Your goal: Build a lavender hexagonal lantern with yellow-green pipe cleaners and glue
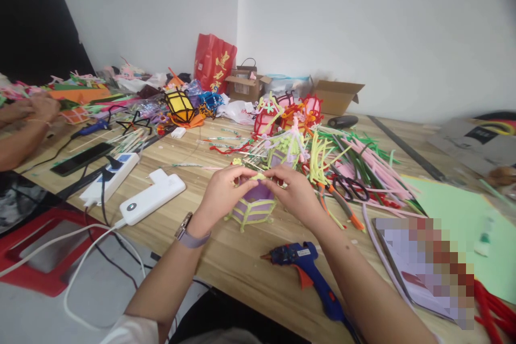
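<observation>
A small lantern [253, 210] with purple panels and pale yellow-green fuzzy edging stands on the table in front of me. Over its top, my left hand [230, 185] and my right hand [291, 188] meet, fingertips pinched together. Between them they grip a pale yellow-green pipe cleaner piece [258, 177], partly covered by the fingers. Closer to me lies a blue glue gun [310, 269] with an orange trigger, its nozzle toward the left. Just behind my hands is another purple and green lantern [282, 153].
A white power bank [155, 199] and a power strip [110, 174] with cables lie on the left. Pliers [342, 207], scissors [350, 185] and pipe cleaners [374, 166] spread to the right, near a tablet [419, 274]. Another person's hands [40, 110] work at far left.
</observation>
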Action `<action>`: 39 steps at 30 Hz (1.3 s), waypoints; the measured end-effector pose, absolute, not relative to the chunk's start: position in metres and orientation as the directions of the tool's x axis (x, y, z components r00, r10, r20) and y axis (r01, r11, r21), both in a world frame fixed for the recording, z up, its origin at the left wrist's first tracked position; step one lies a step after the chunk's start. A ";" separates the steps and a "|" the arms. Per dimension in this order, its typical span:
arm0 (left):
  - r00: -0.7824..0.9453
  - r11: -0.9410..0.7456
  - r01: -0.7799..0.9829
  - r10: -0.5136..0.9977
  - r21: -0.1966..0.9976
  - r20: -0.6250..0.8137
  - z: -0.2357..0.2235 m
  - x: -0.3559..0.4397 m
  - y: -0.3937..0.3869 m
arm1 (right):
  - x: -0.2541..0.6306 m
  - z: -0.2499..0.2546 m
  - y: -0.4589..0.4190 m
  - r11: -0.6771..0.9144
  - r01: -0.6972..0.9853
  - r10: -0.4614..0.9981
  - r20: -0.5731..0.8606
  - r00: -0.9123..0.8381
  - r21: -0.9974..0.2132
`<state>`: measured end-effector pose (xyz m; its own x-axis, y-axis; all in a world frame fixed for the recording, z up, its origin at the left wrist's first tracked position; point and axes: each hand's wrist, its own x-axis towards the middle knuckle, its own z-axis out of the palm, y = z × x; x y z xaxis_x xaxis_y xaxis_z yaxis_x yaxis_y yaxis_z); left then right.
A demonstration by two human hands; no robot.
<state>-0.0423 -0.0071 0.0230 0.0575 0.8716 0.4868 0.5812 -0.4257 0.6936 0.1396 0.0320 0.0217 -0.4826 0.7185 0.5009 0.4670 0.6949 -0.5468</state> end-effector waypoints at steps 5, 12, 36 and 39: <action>0.056 -0.425 0.575 0.873 0.699 0.484 0.023 -0.042 -0.007 | 0.140 0.021 0.033 0.698 0.455 0.715 0.501 -0.488 -0.553; 0.063 -0.461 0.546 0.855 0.700 0.514 0.021 -0.042 -0.006 | 0.139 0.022 0.033 0.679 0.467 0.733 0.480 -0.482 -0.566; 0.096 -0.521 0.586 0.805 0.620 0.586 0.021 -0.042 -0.006 | 0.172 0.016 0.062 0.063 0.238 0.848 -0.074 -0.526 -0.969; 0.094 -0.523 0.584 0.803 0.621 0.588 0.020 -0.043 -0.006 | 0.171 0.014 0.062 0.041 0.238 0.850 -0.091 -0.518 -0.970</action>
<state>-0.0426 -0.0062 0.0202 0.0941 0.8031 0.5884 0.5837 -0.5233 0.6209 0.1706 0.0621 0.0139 -0.5185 0.8502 -0.0913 0.2380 0.0409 -0.9704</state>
